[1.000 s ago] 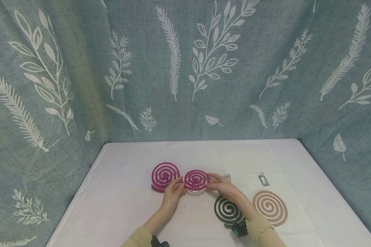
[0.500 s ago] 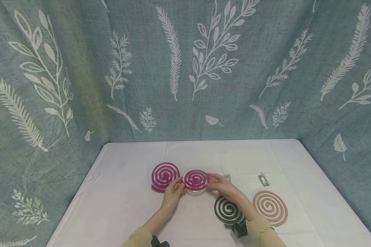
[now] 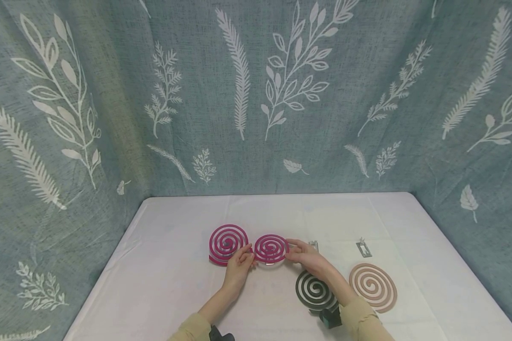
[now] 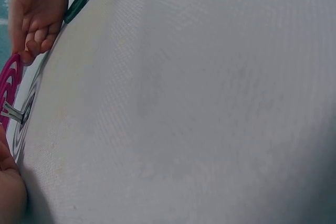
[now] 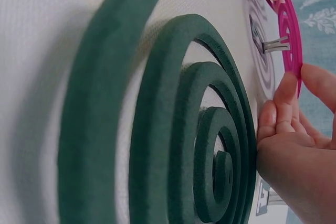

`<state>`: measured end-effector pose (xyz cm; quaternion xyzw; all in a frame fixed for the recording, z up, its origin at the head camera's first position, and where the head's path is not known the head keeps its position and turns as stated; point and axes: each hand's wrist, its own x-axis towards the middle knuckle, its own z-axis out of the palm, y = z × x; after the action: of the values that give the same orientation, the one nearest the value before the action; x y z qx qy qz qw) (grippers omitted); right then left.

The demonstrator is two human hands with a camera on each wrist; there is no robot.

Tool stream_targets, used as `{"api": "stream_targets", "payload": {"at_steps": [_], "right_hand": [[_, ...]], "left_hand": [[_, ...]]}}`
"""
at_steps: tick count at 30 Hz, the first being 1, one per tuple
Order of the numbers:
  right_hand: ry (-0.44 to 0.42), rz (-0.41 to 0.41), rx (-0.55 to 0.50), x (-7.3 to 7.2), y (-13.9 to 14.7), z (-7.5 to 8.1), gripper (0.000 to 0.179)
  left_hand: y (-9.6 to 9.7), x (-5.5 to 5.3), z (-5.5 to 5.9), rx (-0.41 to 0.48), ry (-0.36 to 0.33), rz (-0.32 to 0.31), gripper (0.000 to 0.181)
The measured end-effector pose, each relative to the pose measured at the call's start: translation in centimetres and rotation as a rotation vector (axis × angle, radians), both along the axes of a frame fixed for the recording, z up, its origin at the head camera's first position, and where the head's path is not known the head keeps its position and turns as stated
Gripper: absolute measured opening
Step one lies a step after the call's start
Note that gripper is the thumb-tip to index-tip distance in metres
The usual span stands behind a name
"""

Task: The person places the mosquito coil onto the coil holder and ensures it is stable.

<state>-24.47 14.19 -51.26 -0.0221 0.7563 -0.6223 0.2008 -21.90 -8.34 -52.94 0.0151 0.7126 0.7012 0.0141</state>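
A magenta mosquito coil (image 3: 270, 248) is raised above the table on a small metal stand (image 5: 275, 45), whose upright prong meets the coil's middle. My left hand (image 3: 237, 271) pinches the left edge of this coil between thumb and fingers. On the opposite edge, my right hand (image 3: 310, 260) pinches it the same way. A shadow of the spiral falls on the cloth below in the right wrist view. Just left of my left hand is a second magenta coil (image 3: 228, 231), partly covered by the fingers.
A dark green coil (image 5: 89, 124) lies under my right forearm. To its right is a light brown coil (image 3: 373, 287). Two more metal stands, one near my right fingers (image 3: 313, 244) and another farther right (image 3: 364, 248), rest on the white-covered table (image 3: 153, 265). Patterned curtains (image 3: 256, 156) surround it.
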Motion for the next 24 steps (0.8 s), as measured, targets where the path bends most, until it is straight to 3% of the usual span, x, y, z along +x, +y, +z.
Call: {"api": "stream_targets", "payload": {"at_steps": [21, 24], "right_hand": [[0.044, -0.047, -0.007, 0.09, -0.16, -0.27, 0.058], [0.046, -0.056, -0.006, 0.15, -0.14, -0.23, 0.057]], "left_hand": [[0.03, -0.15, -0.28, 0.002, -0.005, -0.001, 0.042], [-0.07, -0.05, -0.60, 0.026, 0.058, -0.011, 0.044]]}}
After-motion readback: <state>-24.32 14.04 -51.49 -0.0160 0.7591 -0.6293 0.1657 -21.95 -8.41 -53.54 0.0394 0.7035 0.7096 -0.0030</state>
